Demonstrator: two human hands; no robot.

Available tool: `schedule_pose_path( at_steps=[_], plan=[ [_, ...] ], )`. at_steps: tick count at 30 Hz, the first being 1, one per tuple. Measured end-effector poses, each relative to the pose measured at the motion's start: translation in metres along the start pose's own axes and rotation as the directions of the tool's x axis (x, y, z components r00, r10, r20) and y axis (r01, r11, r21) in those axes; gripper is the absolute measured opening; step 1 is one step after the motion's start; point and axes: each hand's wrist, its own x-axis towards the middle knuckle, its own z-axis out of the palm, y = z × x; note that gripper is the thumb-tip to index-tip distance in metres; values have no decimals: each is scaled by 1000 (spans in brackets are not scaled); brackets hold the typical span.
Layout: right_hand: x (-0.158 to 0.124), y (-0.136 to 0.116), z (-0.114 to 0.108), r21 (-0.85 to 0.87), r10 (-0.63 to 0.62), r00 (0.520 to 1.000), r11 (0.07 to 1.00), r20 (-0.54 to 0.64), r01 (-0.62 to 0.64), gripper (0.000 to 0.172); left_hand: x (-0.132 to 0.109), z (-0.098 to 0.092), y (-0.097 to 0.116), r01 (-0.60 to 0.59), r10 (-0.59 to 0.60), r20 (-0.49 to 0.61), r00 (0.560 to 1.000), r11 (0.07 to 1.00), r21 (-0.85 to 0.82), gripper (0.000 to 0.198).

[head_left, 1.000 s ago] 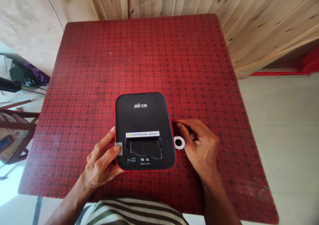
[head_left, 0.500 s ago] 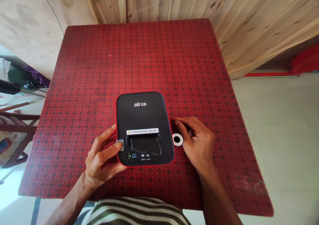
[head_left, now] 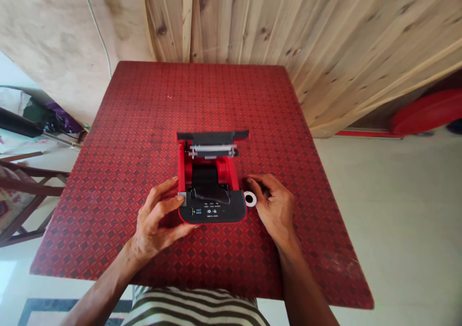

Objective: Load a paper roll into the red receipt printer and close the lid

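Note:
A black and red receipt printer (head_left: 212,215) sits before me with its lid (head_left: 212,137) swung up, baring a red inner bay with a dark strip in it. My left hand (head_left: 159,220) grips the printer's left side. Its thumb rests on the grey catch (head_left: 182,199) at the edge. At the printer's right side my right hand (head_left: 272,203) is closed, fingers curled, on a small white paper roll (head_left: 250,199) with a dark core. The roll's end faces up, close to the printer; its lower part is hidden.
A red patterned tabletop (head_left: 202,99) lies under the printer. Behind it stands a wooden plank wall (head_left: 245,22). At the left is a dark wooden chair (head_left: 29,186), and at the far right a red round object (head_left: 429,114).
The printer's lid has sprung up, exposing the inside. Both hands stay at the printer's sides, the roll still by the right one. The camera view has shifted and tilted.

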Motion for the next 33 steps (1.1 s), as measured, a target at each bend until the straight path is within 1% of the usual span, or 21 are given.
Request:
schedule_pose_path(
  at_steps=[3, 5, 7, 8, 9, 10, 11, 12, 14, 15, 16, 17, 19, 23, 25, 27, 29, 30, 31, 32, 33],
  plan=[
    [1, -10, -12, -6, -51, 998, 999, -40, 51, 22, -2, 1, 0, -10, 11, -21, 1000, 1000, 25, 53],
    [3, -26, -24, -14, -97, 993, 995, -60, 97, 18, -4, 2, -1, -21, 22, -36, 999, 999, 37, 53],
    [8, -48, -32, -27, -204, 978, 979, -33, 203, 12, -6, 3, -2, -32, 34, -43, 999, 998, 46, 53],
    [12, -60, -33, -38, -298, 955, 954, 10, 298, 12, -7, 4, -3, -32, 34, -40, 999, 998, 50, 54],
    [17, -73, -32, -49, -393, 917, 917, 67, 396, 13, -8, 4, -4, -30, 32, -38, 999, 998, 55, 54],
    [24, -85, -29, -71, -461, 875, 878, 146, 474, 14, -9, 4, -5, -27, 29, -35, 999, 998, 58, 55],
    [31, -96, -23, -108, -486, 836, 845, 257, 524, 16, -10, 5, -5, -24, 26, -33, 999, 998, 61, 55],
    [38, -105, -16, -154, -465, 799, 820, 381, 551, 17, -11, 5, -6, -22, 24, -31, 999, 998, 63, 55],
    [53, -121, 0, -259, -319, 716, 779, 620, 571, 16, -12, 6, -6, -26, 28, -29, 999, 998, 61, 55],
    [59, -126, 7, -279, -273, 686, 766, 674, 579, 15, -13, 6, -5, -29, 31, -25, 999, 998, 59, 55],
    [64, -130, 14, -297, -234, 665, 756, 710, 583, 16, -13, 6, -5, -32, 33, -20, 999, 998, 60, 54],
    [68, -132, 20, -302, -217, 653, 752, 726, 586, 17, -14, 6, -5, -34, 35, -17, 999, 997, 63, 54],
    [74, -133, 28, -311, -196, 640, 746, 743, 589, 20, -14, 6, -5, -36, 37, -15, 999, 997, 68, 53],
    [80, -133, 30, -303, -167, 603, 742, 780, 598, 20, -15, 6, -6, -31, 32, -13, 999, 996, 83, 53],
    [80, -137, 24, -296, -166, 602, 751, 781, 590, 17, -14, 6, -6, -33, 33, -2, 999, 995, 98, 55],
    [77, -141, 13, -292, -169, 610, 759, 774, 581, 15, -13, 6, -6, -40, 40, 4, 999, 993, 110, 56],
    [71, -143, -5, -247, -229, 647, 792, 727, 558, 13, -12, 6, -5, -50, 51, 0, 999, 992, 113, 57],
    [68, -142, -16, -189, -282, 679, 826, 677, 532, 12, -12, 6, -5, -51, 52, -3, 999, 992, 114, 58],
    [65, -138, -27, -113, -334, 723, 863, 605, 493, 11, -12, 6, -5, -50, 51, -4, 999, 992, 114, 59],
    [63, -133, -37, -36, -361, 779, 897, 513, 440, 12, -13, 5, -5, -50, 50, -4, 999, 992, 115, 61],
    [62, -125, -46, 31, -353, 837, 926, 417, 375, 15, -13, 5, -5, -48, 49, -2, 999, 992, 116, 62]
  ],
)
